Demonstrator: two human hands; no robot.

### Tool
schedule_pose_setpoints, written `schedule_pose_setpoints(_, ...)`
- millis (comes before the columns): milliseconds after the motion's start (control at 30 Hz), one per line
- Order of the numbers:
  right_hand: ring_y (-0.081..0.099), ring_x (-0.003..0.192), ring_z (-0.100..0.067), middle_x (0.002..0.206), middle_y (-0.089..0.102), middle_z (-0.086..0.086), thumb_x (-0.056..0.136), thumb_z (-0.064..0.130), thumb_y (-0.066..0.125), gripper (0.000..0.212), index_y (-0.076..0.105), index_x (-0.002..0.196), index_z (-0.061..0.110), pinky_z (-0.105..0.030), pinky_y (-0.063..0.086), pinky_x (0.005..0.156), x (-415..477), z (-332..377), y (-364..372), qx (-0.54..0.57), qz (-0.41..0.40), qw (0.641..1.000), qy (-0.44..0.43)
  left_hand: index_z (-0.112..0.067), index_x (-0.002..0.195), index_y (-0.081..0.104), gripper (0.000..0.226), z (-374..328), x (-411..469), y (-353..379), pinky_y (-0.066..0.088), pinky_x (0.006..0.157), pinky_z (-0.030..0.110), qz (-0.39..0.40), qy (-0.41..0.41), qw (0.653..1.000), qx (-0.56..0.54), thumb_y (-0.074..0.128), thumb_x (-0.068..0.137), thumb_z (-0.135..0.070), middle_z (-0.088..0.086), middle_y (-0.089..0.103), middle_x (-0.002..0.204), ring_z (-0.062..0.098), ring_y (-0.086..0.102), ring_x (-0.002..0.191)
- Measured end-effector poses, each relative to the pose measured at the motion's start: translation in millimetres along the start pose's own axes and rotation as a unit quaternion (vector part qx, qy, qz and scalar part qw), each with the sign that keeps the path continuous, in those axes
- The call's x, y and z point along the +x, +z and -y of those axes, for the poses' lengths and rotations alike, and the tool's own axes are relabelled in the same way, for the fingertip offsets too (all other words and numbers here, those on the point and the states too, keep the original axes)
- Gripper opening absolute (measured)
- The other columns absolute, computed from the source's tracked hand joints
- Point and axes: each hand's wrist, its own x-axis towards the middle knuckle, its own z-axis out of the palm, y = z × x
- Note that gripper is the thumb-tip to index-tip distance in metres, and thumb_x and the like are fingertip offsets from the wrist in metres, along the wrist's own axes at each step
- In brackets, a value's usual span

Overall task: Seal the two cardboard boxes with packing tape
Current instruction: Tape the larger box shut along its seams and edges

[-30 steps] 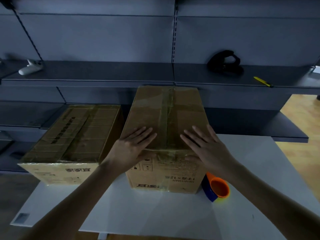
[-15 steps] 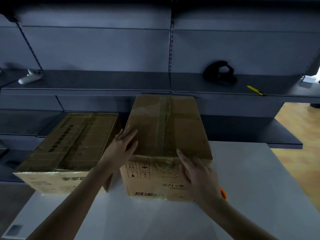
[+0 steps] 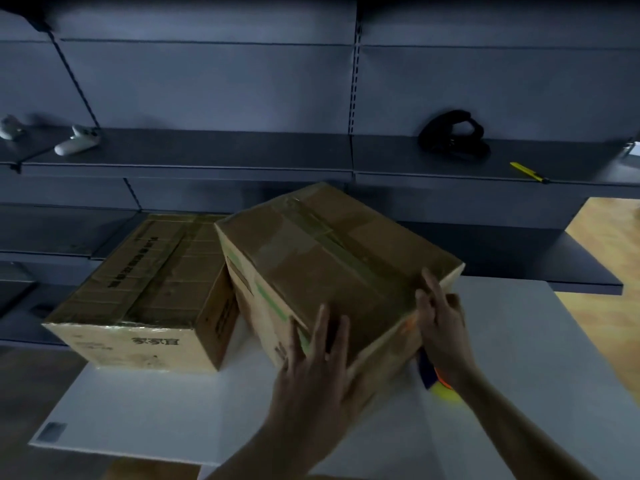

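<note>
Gleaming tape [image 3: 332, 239] along skewed brown box [image 3: 294, 275]

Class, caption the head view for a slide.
Left hand and right hand press on the angled, taped box on the white table.

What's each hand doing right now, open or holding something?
Left hand: open, straight fingers pressed on the near corner of the angled box.
Right hand: open, fingers flat against that box's end, tips at its top edge.
</note>
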Motion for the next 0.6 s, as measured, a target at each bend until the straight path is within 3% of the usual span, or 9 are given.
schedule_pose_setpoints(67, 0.041, 0.120, -0.029, 0.136, 0.038, -0.014, 0.090, 0.061, 0.030, 0.066, 0.017, 0.148, 0.033, -0.041, 0.037, 0.097, 13, -3, -11, -0.015, 0.008, 1.000, 0.018, -0.036, 0.147, 0.011, 0.063, 0, -4, -11, 0.040, 0.104, 0.038, -0.047, 0.006, 0.998, -0.034, 0.023, 0.092, -0.062, -0.009, 0.004, 0.157, 0.022, 0.024, 0.140)
schedule_pose_setpoints(133, 0.025, 0.137, -0.031, 0.154, 0.014, -0.007, 0.083, 0.069, 0.035, 0.081, 0.002, 0.148, 0.034, -0.048, 0.032, 0.108, 13, 0, -14, -0.014, 0.031, 0.999, 0.031, -0.037, 0.140, 0.030, 0.053, 17, 6, -26, 0.053, 0.081, 0.027, -0.145, 0.003, 0.988, -0.055, 0.024, 0.092, -0.058, -0.007, 0.049, 0.135, 0.008, 0.059, 0.105)
schedule_pose_setpoints(200, 0.015, 0.143, -0.027, 0.158, -0.003, 0.001, 0.067, 0.086, 0.029, 0.102, -0.010, 0.146, 0.036, -0.051, 0.029, 0.111, 6, 12, -7, 0.034, 0.061, 0.996, 0.056, -0.029, 0.130, 0.046, 0.052, 47, 34, -35, 0.054, 0.061, 0.022, -0.250, 0.003, 0.966, -0.064, 0.023, 0.090, -0.054, -0.005, 0.063, 0.103, 0.004, 0.061, 0.074)
schedule_pose_setpoints(267, -0.003, 0.145, -0.020, 0.156, -0.018, 0.003, 0.076, 0.073, 0.033, 0.098, -0.013, 0.148, 0.025, -0.046, 0.017, 0.117, -3, 23, 8, 0.033, 0.065, 0.996, 0.051, -0.020, 0.118, 0.054, 0.045, 82, 70, -43, 0.052, 0.071, 0.028, -0.293, -0.031, 0.953, -0.069, 0.028, 0.091, -0.046, 0.003, 0.062, 0.103, 0.013, 0.059, 0.083)
schedule_pose_setpoints(333, -0.015, 0.143, -0.017, 0.154, -0.025, 0.001, 0.092, 0.050, 0.037, 0.081, -0.012, 0.148, 0.018, -0.039, 0.005, 0.119, -7, 27, 20, 0.016, 0.036, 0.998, 0.043, -0.014, 0.128, 0.048, 0.044, 113, 105, -50, 0.041, 0.096, 0.039, -0.265, -0.101, 0.958, -0.052, 0.035, 0.095, -0.040, 0.013, 0.052, 0.128, 0.027, 0.049, 0.115)
schedule_pose_setpoints(400, -0.021, 0.141, -0.014, 0.153, -0.028, 0.001, 0.098, 0.036, 0.035, 0.071, -0.012, 0.148, 0.017, -0.031, -0.002, 0.115, -6, 28, 24, 0.020, 0.019, 0.999, 0.034, -0.008, 0.139, 0.034, 0.054, 135, 131, -58, 0.024, 0.111, 0.045, -0.232, -0.142, 0.961, -0.043, 0.039, 0.096, -0.040, 0.015, 0.033, 0.145, 0.033, 0.026, 0.136)
schedule_pose_setpoints(500, -0.024, 0.139, -0.012, 0.152, -0.030, 0.002, 0.100, 0.024, 0.035, 0.065, -0.008, 0.148, 0.016, -0.023, -0.008, 0.109, -2, 25, 19, 0.050, 0.035, 0.997, 0.036, -0.005, 0.144, 0.024, 0.063, 157, 160, -63, 0.006, 0.117, 0.049, -0.189, -0.177, 0.962, -0.087, 0.036, 0.096, -0.045, 0.015, 0.017, 0.154, 0.033, 0.008, 0.142)
schedule_pose_setpoints(600, -0.022, 0.140, -0.011, 0.152, -0.028, 0.005, 0.100, 0.016, 0.036, 0.064, -0.005, 0.148, 0.019, -0.028, -0.008, 0.114, 1, 20, 18, 0.109, 0.027, 0.993, 0.023, -0.011, 0.148, 0.019, 0.070, 170, 175, -65, -0.006, 0.114, 0.051, -0.172, -0.185, 0.967, -0.037, 0.031, 0.094, -0.054, 0.012, 0.011, 0.156, 0.032, 0.001, 0.144)
